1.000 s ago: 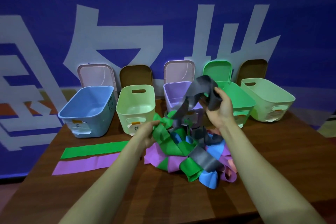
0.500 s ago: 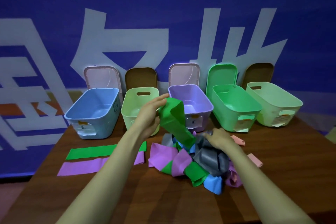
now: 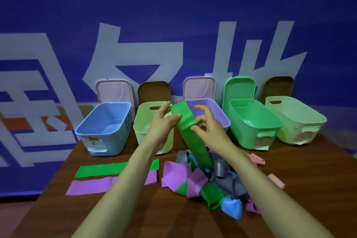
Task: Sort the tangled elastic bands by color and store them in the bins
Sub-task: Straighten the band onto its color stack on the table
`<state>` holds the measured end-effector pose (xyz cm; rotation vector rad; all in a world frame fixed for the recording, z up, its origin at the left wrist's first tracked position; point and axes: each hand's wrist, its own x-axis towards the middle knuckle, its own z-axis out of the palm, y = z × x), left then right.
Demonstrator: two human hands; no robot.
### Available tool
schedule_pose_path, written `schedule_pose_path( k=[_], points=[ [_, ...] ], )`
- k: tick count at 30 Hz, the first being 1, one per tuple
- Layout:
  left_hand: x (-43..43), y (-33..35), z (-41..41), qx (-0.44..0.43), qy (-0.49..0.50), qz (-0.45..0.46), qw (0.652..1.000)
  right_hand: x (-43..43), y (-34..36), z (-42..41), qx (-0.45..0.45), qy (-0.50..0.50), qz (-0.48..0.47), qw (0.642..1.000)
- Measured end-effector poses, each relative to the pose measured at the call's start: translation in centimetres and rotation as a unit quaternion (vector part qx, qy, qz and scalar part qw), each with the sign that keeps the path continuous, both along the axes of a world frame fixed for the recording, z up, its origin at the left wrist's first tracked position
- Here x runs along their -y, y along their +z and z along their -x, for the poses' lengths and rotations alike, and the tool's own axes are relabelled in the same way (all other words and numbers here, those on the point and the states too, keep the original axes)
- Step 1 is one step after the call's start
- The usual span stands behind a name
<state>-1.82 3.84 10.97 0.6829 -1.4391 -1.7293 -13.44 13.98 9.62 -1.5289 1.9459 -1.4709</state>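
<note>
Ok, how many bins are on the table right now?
5, in a row at the back: blue bin far left, then yellow-green bin, purple bin middle, green bin, pale green bin far right. None appear hidden.

A deep blue backdrop fills the whole upper part of the scene, printed with very large pale grey-white character shapes that run across it from left to right. Low on the left side, a small orange patch sits among the pale strokes. In front of the backdrop stands a dark brown table with a wood-grain top, its far edge close to the backdrop. At the lower left, a strip of dim brownish floor shows beneath the backdrop. The light is low and cool, tinting everything slightly blue.
</note>
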Motion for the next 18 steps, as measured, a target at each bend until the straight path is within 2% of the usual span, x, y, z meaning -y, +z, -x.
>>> schedule_pose_path(
  k=[1,3,4,5,7,9,11,13,15,18],
  points=[
    [0.4,-0.2,0.0,0.096,0.039,0.07,0.992,0.2,0.1,0.1,-0.025,-0.022,0.017,0.999],
    [1.3,-1.5,-0.2,0.288,0.118,0.211,0.927,0.7,0.7,0.5,-0.096,-0.055,0.036,0.993],
    [1.5,-2.4,-0.4,0.339,0.142,0.242,0.898,0.9,1.0,0.7,-0.134,-0.061,0.038,0.988],
    [1.4,-3.3,-0.5,0.354,0.153,0.256,0.886,1.1,1.3,0.8,-0.165,-0.06,0.039,0.984],
    [0.8,-4.7,-0.7,0.313,0.152,0.278,0.895,1.3,1.9,1.0,-0.207,-0.066,0.038,0.975],
    [-0.2,-5.3,-0.8,0.206,0.122,0.288,0.927,1.5,2.8,1.1,-0.224,-0.084,0.045,0.97],
    [-1.3,-4.5,-0.5,0.096,0.059,0.262,0.958,1.8,4.0,1.1,-0.22,-0.083,0.069,0.97],
    [-1.8,-3.3,0.4,0.025,-0.003,0.217,0.976,2.0,5.4,0.9,-0.188,-0.058,0.083,0.977],
    [-1.4,-2.5,1.6,0.001,-0.028,0.165,0.986,2.3,7.0,0.7,-0.148,-0.039,0.086,0.984],
    [-0.2,-2.6,2.7,0.016,-0.073,0.097,0.992,2.9,9.1,1.0,-0.109,-0.053,0.107,0.987]
  ],
)
